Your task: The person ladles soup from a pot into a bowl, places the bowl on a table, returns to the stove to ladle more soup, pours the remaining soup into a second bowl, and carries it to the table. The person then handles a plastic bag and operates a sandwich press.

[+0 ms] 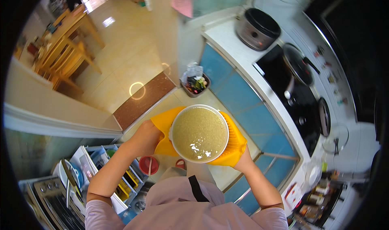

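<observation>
A round white-rimmed bowl [173,145] is held out level in front of my body. Pale yellowish porridge [199,129] fills it near the rim, with bright reflections on its surface. My left hand [152,135] grips the bowl's left side through a yellow silicone oven mitt [168,117]. On the opposite side, my right hand [241,160] holds it through a second yellow, ribbed mitt [235,138]. The mitts hide most of my fingers, and the bowl's outer wall and base are mostly out of sight.
A waste bin [194,88] with scraps stands by the doorway's brown threshold [142,102]. To the right, the counter [220,32] bears a rice cooker [258,29], a black cooktop [273,66] and a lidded pan [297,64]. A red bucket [149,165] and storage rack [88,160] are left.
</observation>
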The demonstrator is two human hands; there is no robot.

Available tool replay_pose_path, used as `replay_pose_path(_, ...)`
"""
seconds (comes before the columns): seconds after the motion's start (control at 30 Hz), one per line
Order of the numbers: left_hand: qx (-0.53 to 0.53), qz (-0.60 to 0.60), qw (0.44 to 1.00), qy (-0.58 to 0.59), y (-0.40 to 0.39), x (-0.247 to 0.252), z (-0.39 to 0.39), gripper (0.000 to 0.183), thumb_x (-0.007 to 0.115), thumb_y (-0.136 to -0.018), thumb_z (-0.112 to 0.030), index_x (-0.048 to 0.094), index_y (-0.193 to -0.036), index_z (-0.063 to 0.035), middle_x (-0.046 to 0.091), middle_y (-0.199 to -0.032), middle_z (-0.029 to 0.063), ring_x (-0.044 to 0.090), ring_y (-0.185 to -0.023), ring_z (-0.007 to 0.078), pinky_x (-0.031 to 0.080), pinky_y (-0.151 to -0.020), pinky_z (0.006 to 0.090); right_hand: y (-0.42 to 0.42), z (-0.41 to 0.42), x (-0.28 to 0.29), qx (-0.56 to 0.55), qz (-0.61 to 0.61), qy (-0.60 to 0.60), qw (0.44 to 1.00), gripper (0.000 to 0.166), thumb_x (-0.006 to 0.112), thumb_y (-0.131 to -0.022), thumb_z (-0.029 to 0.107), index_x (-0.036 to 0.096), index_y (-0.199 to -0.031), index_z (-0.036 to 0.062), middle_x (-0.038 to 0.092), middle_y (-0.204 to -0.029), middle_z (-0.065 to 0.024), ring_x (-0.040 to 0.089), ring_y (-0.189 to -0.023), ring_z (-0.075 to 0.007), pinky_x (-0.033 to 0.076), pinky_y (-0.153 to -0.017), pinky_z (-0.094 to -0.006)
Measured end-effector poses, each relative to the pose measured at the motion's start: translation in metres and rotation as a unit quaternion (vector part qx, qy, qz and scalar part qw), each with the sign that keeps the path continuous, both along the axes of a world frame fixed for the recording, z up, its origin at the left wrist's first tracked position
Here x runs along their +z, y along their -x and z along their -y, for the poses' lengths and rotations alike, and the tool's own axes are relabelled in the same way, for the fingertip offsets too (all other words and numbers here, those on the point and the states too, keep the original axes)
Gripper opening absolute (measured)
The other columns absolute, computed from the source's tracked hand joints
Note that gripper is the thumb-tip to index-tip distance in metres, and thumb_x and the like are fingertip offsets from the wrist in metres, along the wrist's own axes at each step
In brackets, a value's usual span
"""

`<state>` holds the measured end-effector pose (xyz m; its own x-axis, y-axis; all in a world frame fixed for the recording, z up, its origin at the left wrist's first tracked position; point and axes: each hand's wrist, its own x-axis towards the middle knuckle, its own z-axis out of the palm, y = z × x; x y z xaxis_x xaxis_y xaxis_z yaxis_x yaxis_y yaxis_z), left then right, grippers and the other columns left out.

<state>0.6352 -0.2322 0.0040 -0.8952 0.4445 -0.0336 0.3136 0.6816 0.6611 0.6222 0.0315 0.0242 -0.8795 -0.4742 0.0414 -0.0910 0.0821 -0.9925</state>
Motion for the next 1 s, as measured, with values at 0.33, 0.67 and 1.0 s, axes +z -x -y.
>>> replay_pose_path(0.33, 0.194, -0.057, 0.978, -0.055, 0.037, 0.025, 0.067, 0.072, 0.072, -0.059, -0.021, 0.039, -0.122, -0.0084, 0.05, -0.114, 0.0096, 0.05, -0.102, 0.0252, 0.039, -0.085, 0.0296, 0.127, 0.104, 0.014, 0.194, -0.027, -0.012, 0.98, 0.086, 0.079, -0.053, 0.013, 0.033, -0.125, 0.0016, 0.044, -0.121, -0.0083, 0.043, -0.11, -0.0153, 0.034, -0.091, -0.03)
replay_pose_path(0.67, 0.319, -0.055, 0.944, -0.056, 0.083, 0.032, 0.147, 0.06, 0.059, -0.066, -0.008, 0.038, -0.121, -0.0054, 0.047, -0.117, 0.0123, 0.048, -0.102, 0.0305, 0.041, -0.083, 0.0321, 0.229, 0.23, 0.03, 0.321, -0.077, -0.018, 0.944, 0.083, 0.079, -0.052, 0.013, 0.036, -0.122, 0.002, 0.046, -0.117, -0.0076, 0.045, -0.106, -0.0152, 0.036, -0.089, -0.0283)
replay_pose_path(1.0, 0.382, -0.066, 0.915, -0.109, 0.147, 0.037, 0.288, 0.061, 0.062, -0.065, -0.011, 0.039, -0.121, -0.0073, 0.049, -0.114, 0.0128, 0.049, -0.1, 0.0306, 0.042, -0.082, 0.0322, 0.309, 0.393, 0.034, 0.38, -0.076, -0.019, 0.922, 0.082, 0.08, -0.05, 0.011, 0.037, -0.12, 0.0015, 0.048, -0.115, -0.0072, 0.046, -0.105, -0.0149, 0.035, -0.089, -0.0292)
